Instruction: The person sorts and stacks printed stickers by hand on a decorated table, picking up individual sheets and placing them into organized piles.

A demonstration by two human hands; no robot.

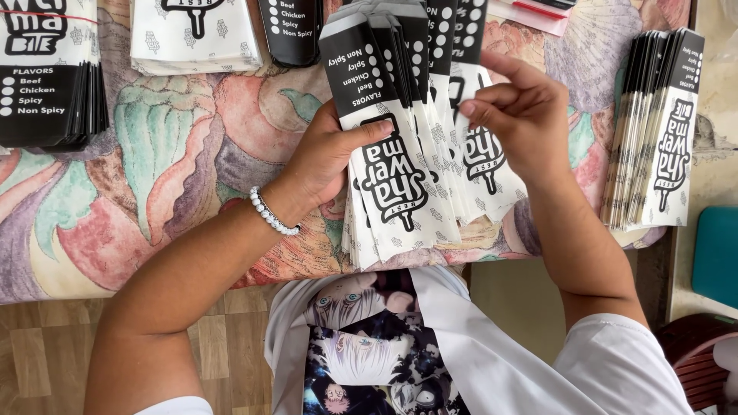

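Note:
My left hand (327, 157) grips a fanned stack of black-and-white paper food sleeves (400, 184), thumb pressed across the top one. A white bead bracelet sits on that wrist. My right hand (515, 115) pinches the upper edge of one sleeve (483, 157) at the right side of the fan, fingers closed on it. The sleeves are long and narrow, black at one end with white dots, white with a black logo at the other. They hang over the near edge of the table.
The table is covered by a colourful patterned cloth (177, 154). Other sleeve stacks lie at the far left (46, 77), the top centre (192, 34) and the right (657, 131). A teal stool (716, 253) stands at the right, over a wood-pattern floor (46, 353).

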